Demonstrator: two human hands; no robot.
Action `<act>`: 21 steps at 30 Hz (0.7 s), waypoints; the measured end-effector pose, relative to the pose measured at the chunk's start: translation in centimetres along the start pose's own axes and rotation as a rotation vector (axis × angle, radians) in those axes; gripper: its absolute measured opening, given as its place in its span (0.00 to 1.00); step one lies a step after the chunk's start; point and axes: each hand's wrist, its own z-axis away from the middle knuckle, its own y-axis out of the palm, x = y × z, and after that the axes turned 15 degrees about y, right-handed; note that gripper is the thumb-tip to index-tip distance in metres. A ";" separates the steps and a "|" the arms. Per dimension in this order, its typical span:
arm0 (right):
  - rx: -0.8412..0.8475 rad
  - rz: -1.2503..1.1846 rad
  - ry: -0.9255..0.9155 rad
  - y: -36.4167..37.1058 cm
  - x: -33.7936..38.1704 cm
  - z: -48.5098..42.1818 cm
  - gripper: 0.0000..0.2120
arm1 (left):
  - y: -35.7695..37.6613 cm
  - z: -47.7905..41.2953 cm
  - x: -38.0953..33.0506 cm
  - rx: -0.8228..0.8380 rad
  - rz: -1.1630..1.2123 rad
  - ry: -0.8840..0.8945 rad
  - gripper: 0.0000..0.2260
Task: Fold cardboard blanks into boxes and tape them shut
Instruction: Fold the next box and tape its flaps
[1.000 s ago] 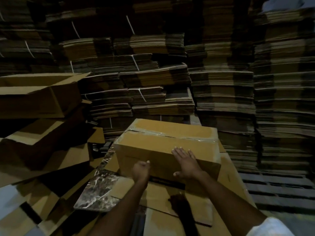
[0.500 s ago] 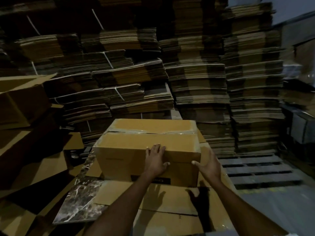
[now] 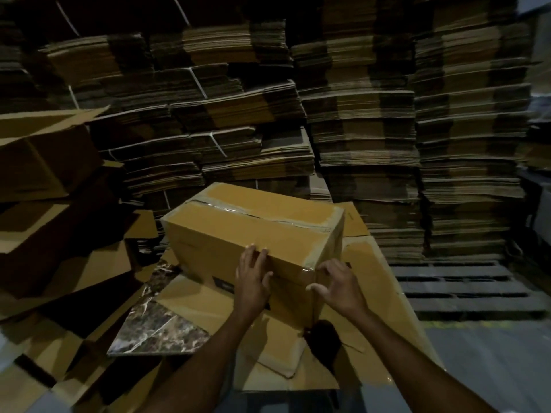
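Centre of view, mid-distance: closed cardboard box (image 3: pixel 253 234) sits on flat cardboard sheets (image 3: pixel 378 296), turned so its near right corner points at the camera. Clear tape (image 3: pixel 238 209) runs along the top seam and down over the right end; more glossy tape wraps the near right corner. Left hand (image 3: pixel 252 281) lies flat on the near face, fingers straight and together, tips reaching the top edge, gripping nothing. Right hand (image 3: pixel 340 289) is at the near right corner, fingers spread and half bent, fingertips on the right end face, thumb out toward the near face; open, not closed round anything. Marble-patterned slab (image 3: pixel 155 326) pokes out from under the sheets at near left. Folded open boxes (image 3: pixel 38 162) are piled at left, flaps up. Tall stacks of flat blanks (image 3: pixel 357 114) fill the far side, some bundles tied with white strap. Wooden pallet (image 3: pixel 465 287) lies on the floor at right, just beside the sheets. Dim light, detail on the dark label on the near face cannot be read.
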 end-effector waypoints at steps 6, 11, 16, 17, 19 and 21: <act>0.224 0.351 -0.247 -3.0 -1.2 -5.2 0.47 | 2.5 2.3 -6.2 -0.130 0.415 -0.229 0.09; 0.201 0.345 -0.310 -1.4 -1.3 -5.9 0.42 | 3.4 2.1 -8.9 -0.297 0.657 -0.517 0.10; 0.121 0.344 -0.366 -1.2 -0.7 -4.6 0.40 | 4.0 2.9 -10.0 -0.405 0.654 -0.588 0.06; 0.116 0.335 -0.363 -1.0 -0.4 -4.2 0.40 | 4.0 3.0 -10.1 -0.442 0.642 -0.602 0.05; 0.102 0.323 -0.367 -0.5 0.1 -3.5 0.38 | 4.0 3.2 -10.1 -0.503 0.634 -0.639 0.05; 0.077 0.322 -0.360 0.3 0.3 -3.0 0.37 | 3.9 3.4 -10.0 -0.550 0.640 -0.674 0.08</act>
